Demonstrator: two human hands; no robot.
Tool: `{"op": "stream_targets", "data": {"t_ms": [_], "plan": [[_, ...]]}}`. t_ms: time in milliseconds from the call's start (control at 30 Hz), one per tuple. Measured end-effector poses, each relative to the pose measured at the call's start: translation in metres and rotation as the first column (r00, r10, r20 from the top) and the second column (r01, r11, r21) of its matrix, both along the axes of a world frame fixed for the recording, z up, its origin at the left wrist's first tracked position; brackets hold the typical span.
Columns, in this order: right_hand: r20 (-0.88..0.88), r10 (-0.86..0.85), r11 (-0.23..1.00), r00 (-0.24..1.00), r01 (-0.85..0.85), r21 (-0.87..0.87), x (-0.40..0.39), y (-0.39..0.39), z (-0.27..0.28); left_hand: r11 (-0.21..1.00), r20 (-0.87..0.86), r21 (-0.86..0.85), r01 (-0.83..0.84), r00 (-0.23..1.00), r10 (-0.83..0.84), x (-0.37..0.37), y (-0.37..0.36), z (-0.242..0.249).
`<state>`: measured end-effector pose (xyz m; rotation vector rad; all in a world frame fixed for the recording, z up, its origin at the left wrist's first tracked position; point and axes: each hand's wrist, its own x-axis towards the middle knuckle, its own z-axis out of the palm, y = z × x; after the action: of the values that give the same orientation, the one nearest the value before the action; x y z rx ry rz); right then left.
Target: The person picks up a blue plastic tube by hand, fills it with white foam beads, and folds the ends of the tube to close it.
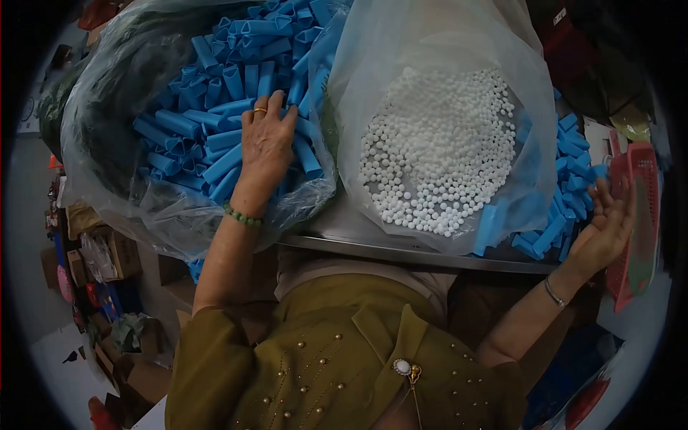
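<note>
My left hand (268, 136), with a ring and a green bead bracelet, lies palm down on a heap of blue triangular plastic tubes (179, 123) in a clear plastic bag (93, 168). Its fingers are slightly spread over the tubes, and no tube is plainly gripped. My right hand (608, 226) is raised at the right, palm turned up and fingers loosely apart. Close by its fingertips are more blue tubes (570, 179), heaped beside a red plastic basket (634, 229). Between my hands, small white balls (444, 150) fill part of another clear bag (358, 64).
The metal table's front edge (401, 252) runs just ahead of my waist. Cardboard boxes (123, 254) and other goods stand on the floor at left. A dark red object (570, 43) is at the back right.
</note>
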<state>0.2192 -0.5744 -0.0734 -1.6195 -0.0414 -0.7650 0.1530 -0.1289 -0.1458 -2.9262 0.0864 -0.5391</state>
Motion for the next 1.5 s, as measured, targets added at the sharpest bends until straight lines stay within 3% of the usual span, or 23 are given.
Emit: {"op": "stream_targets", "data": {"t_ms": [33, 100, 233, 300, 333, 367, 400, 433, 500, 567, 633, 700, 800, 867, 933, 1000, 1100, 1200, 1267, 1367, 1500], "plan": [[0.009, 0.007, 1.0, 1.0, -0.007, -0.003, -0.005, 0.011, 0.001, 1.0, 0.009, -0.003, -0.007, 1.0, 0.007, 0.0, 0.001, 0.002], [-0.012, 0.145, 0.962, 0.989, -0.144, -0.231, -0.025, 0.029, -0.003, 0.999, -0.032, -0.002, -0.038, 0.999, 0.038, 0.0, 0.003, 0.011], [-0.101, 0.263, 0.92, 0.96, -0.281, -0.272, -0.058, 0.073, -0.016, 1.0, 0.086, -0.026, -0.007, 0.996, 0.009, -0.006, 0.006, 0.037], [-0.19, 0.428, 0.869, 0.883, -0.46, -0.182, -0.067, 0.092, -0.024, 0.942, 0.092, -0.334, -0.026, 0.994, 0.06, -0.013, 0.004, 0.056], [-0.172, 0.434, 0.868, 0.884, -0.461, -0.183, -0.069, 0.099, -0.027, 0.945, 0.109, -0.327, -0.025, 0.992, 0.064, -0.016, 0.002, 0.063], [-0.218, 0.491, 0.836, 0.843, -0.526, -0.153, -0.071, 0.103, -0.03, 0.791, 0.056, -0.612, -0.008, 0.997, 0.053, -0.018, -0.002, 0.069], [-0.26, 0.545, 0.8, 0.797, -0.587, -0.123, -0.073, 0.108, -0.032, 0.553, 0.013, -0.833, 0.001, 1.0, 0.018, -0.02, -0.007, 0.074], [-0.238, 0.546, 0.801, 0.803, -0.584, -0.133, -0.076, 0.113, -0.033, 0.361, 0.075, -0.928, 0.09, 0.996, -0.055, -0.023, -0.013, 0.072], [-0.276, 0.631, 0.747, 0.725, -0.664, -0.039, -0.077, 0.125, -0.033, 0.104, 0.08, -0.99, 0.095, 0.986, -0.147, -0.03, -0.031, 0.075], [-0.244, 0.603, 0.758, 0.76, -0.641, -0.12, -0.075, 0.139, -0.029, 0.108, 0.153, -0.977, 0.183, 0.958, -0.245, -0.031, -0.058, 0.063], [-0.26, 0.553, 0.789, 0.792, -0.598, -0.142, -0.076, 0.15, -0.027, 0.254, 0.131, -0.942, 0.221, 0.936, -0.328, -0.029, -0.087, 0.058], [-0.302, 0.513, 0.835, 0.803, -0.548, -0.04, -0.075, 0.156, -0.028, 0.215, 0.165, -0.943, 0.254, 0.918, -0.36, -0.025, -0.114, 0.04], [-0.218, 0.471, 0.86, 0.855, -0.5, -0.105, -0.066, 0.151, -0.042, 0.226, 0.198, -0.925, 0.306, 0.895, -0.399, -0.014, -0.136, 0.019], [-0.288, 0.473, 0.862, 0.833, -0.505, -0.044, -0.064, 0.139, -0.047, 0.27, 0.08, -0.933, 0.238, 0.869, -0.489, -0.007, -0.145, 0.013], [-0.351, 0.489, 0.87, 0.798, -0.42, 0.258, -0.07, 0.126, -0.056, 0.28, 0.085, -0.916, 0.288, 0.819, -0.567, 0.007, -0.149, 0.009], [-0.367, 0.454, 0.882, 0.812, -0.353, 0.311, -0.076, 0.117, -0.057, 0.435, 0.21, -0.767, 0.472, 0.825, -0.525, 0.022, -0.156, 0.005], [-0.319, 0.421, 0.883, 0.849, -0.302, 0.36, -0.079, 0.104, -0.073, 0.558, 0.181, -0.684, 0.469, 0.851, -0.493, 0.061, -0.169, 0.006], [-0.343, 0.438, 0.883, 0.831, -0.326, 0.339, -0.085, 0.103, -0.066, 0.647, 0.094, -0.589, 0.484, 0.836, -0.541, 0.098, -0.194, -0.013], [-0.314, 0.47, 0.865, 0.825, -0.359, 0.351, -0.085, 0.1, -0.067, 0.703, -0.062, -0.541, 0.462, 0.811, -0.581, 0.113, -0.213, -0.028], [-0.303, 0.478, 0.854, 0.825, -0.356, 0.378, -0.082, 0.098, -0.062, 0.638, 0.03, -0.477, 0.605, 0.736, -0.676, 0.108, -0.228, -0.037], [-0.336, 0.452, 0.862, 0.826, -0.306, 0.405, -0.082, 0.098, -0.064, 0.621, -0.018, -0.443, 0.646, 0.687, -0.727, 0.092, -0.221, -0.039]]}}
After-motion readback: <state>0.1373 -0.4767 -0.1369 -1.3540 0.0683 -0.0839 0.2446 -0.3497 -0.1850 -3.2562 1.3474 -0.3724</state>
